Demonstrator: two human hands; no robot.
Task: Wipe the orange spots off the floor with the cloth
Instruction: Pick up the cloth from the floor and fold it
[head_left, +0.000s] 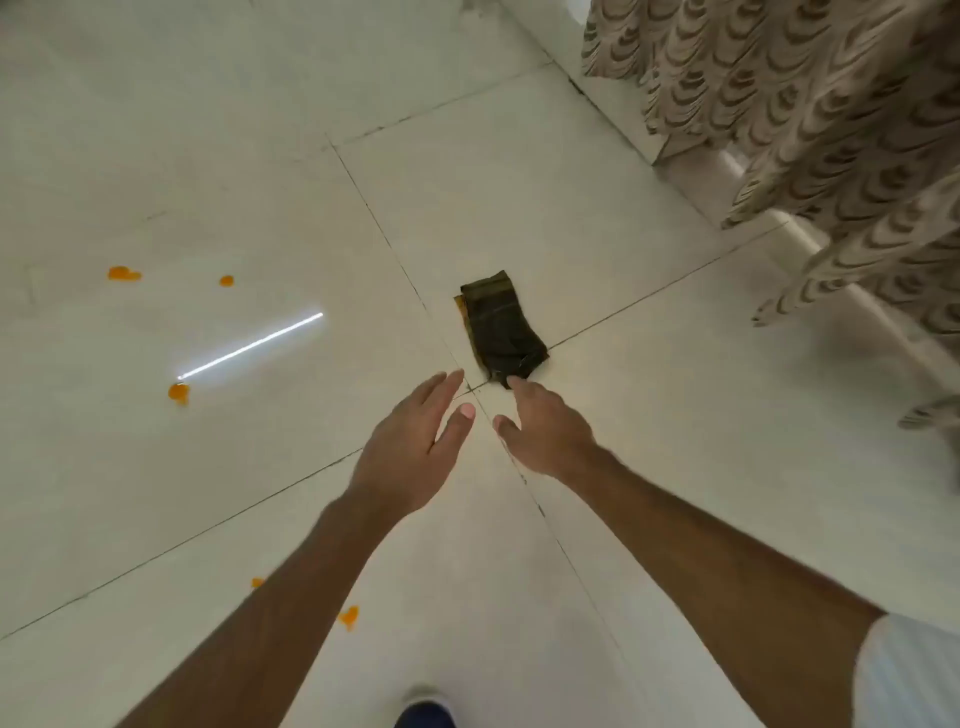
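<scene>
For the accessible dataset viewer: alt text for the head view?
Two bare hands reach toward a folded dark cloth on a pale tiled floor: the right hand at its near edge, the left hand open beside it. Orange spots dot the floor to the left; a patterned curtain hangs at upper right.

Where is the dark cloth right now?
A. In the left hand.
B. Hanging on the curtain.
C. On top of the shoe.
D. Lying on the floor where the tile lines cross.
D: the cloth lies on the floor over the crossing of the tile lines, just beyond the fingertips of the outstretched right hand, and the left hand holds nothing.
</scene>
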